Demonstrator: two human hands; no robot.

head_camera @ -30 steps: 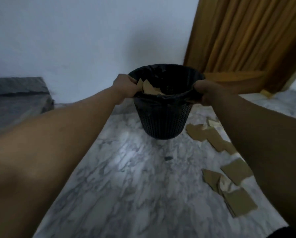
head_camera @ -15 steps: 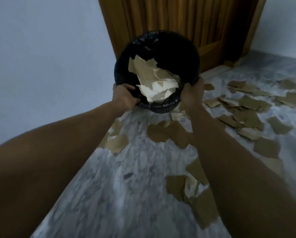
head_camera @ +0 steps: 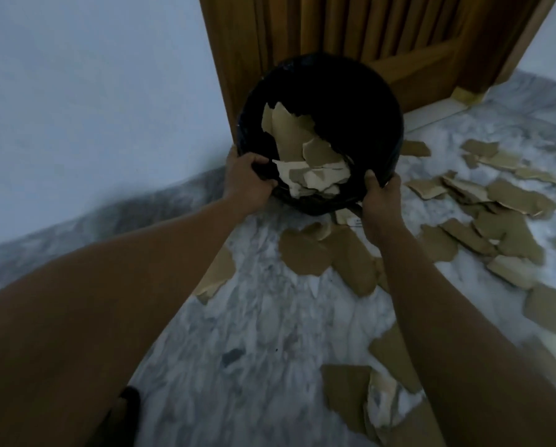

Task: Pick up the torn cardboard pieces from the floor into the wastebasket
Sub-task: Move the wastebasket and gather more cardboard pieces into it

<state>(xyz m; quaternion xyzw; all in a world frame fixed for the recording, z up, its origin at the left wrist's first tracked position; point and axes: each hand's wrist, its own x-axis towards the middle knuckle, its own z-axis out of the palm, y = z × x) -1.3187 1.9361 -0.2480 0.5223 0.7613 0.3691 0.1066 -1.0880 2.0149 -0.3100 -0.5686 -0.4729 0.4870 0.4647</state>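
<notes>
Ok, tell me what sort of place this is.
Probably a room indoors, likely in a home: grey-veined white marble floor, plain white wall, brown wooden door.

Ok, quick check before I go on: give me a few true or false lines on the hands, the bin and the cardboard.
1. The left hand and the right hand both grip the rim of the bin. True.
2. The bin is empty. False: cardboard pieces lie inside it.
3. No cardboard is left to pick up. False: many loose pieces lie on the floor, mostly on the right.
4. The bin is tilted, with its mouth towards the camera. True.
</notes>
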